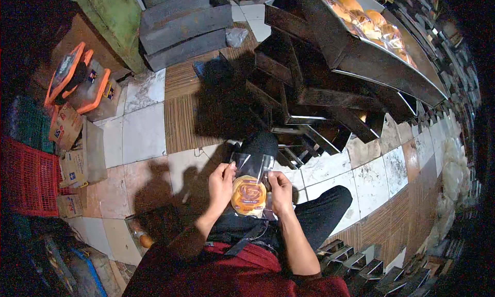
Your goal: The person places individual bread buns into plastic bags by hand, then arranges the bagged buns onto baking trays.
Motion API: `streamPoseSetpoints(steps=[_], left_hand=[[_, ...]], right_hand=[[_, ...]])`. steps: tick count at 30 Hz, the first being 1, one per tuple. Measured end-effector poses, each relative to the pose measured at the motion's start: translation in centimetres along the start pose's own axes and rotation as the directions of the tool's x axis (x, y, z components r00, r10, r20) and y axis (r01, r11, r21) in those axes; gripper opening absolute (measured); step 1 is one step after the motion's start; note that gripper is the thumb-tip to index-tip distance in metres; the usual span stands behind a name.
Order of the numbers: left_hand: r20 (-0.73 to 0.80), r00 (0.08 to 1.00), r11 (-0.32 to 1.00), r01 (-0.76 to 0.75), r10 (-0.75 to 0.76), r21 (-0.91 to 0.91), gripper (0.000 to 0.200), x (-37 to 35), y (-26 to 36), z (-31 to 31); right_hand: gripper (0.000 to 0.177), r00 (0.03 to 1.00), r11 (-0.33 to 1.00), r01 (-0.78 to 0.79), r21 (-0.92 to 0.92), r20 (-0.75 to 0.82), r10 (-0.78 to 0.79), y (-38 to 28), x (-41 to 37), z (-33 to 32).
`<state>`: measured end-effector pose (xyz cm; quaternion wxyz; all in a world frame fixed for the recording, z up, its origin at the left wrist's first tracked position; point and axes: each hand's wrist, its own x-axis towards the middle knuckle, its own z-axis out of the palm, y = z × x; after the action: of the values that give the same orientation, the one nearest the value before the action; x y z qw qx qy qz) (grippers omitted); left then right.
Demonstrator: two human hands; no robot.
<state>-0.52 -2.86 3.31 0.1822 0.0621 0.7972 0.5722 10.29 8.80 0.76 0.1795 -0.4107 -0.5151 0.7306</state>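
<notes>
A clear plastic bag (252, 164) with a round golden bun (249, 207) inside hangs between my two hands, over my lap. Printed lettering and a brown design show across the bun's face. My left hand (221, 188) pinches the bag's upper left edge between thumb and fingers. On the opposite side, my right hand (281, 191) grips the upper right edge the same way. The upper part of the bag is see-through and stands above the bun.
Dark stacked trays (330, 98) rise ahead to the right, the top one holding several bagged buns (366, 21). More grey trays (185, 26) stand at the back. Orange-rimmed tubs (85, 86), cardboard boxes (72, 165) and a red crate (31, 176) line the left side.
</notes>
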Motion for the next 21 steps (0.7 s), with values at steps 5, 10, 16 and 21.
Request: streamPoseSetpoints(steps=[5,10,16,21], left_hand=[[0.012,0.970,0.965,-0.242,0.244,-0.097,0.012,-2.5,4.8,-2.2],[-0.042,0.525,0.508,-0.838,0.850,-0.202,0.014,-3.6,7.6,-3.7],[0.203,0.783,0.805,-0.590,0.588,-0.059,0.012,-5.7,8.5,-4.1],[-0.024,0.950,0.945,-0.313,0.312,-0.096,0.013,-0.2,6.1,-2.7]], right_hand=[[0.012,0.878,0.775,0.464,-0.428,0.109,-0.466,-7.7,-4.9,0.0],[0.009,0.421,0.233,0.777,-0.584,0.209,-0.882,-8.5,-7.9,0.0],[0.013,0.645,0.502,0.729,-0.465,0.223,-0.731,-9.4,-9.0,0.3],[0.028,0.884,0.756,0.399,-0.519,-0.001,-0.467,-7.5,-3.2,0.6]])
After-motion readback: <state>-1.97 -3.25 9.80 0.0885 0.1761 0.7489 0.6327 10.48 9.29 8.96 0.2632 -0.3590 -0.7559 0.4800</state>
